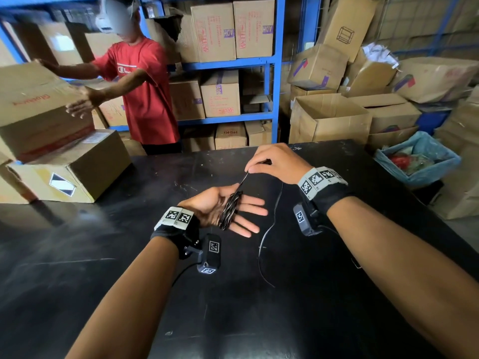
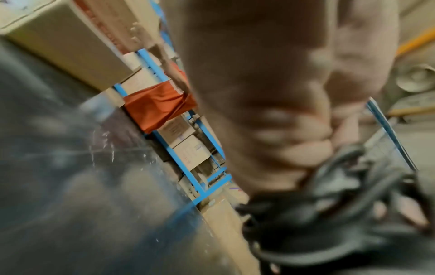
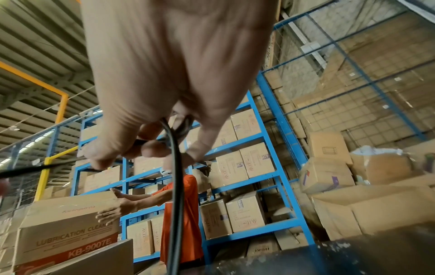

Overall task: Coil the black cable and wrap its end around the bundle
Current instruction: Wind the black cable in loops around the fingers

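Left hand [image 1: 223, 207] palm-up, fingers straight, wound with coiled black cable [image 1: 230, 208]; right hand [image 1: 276, 163] pinching cable strand taut above black table [image 1: 129, 255].

We are in a warehouse or stockroom. Blue steel shelving [image 1: 274, 66] runs behind us, its bays packed with printed cardboard cartons [image 1: 220, 97]. More cartons [image 1: 329, 120], some open and crushed, lie heaped against a wire-mesh partition [image 3: 367, 78] to the right. Overhead we see a corrugated metal roof [image 3: 35, 37] and a yellow beam [image 3: 61, 104]. A person in a red shirt [image 1: 145, 84] handles stacked boxes [image 1: 39, 107] beside our scuffed black tabletop [image 1: 129, 255].
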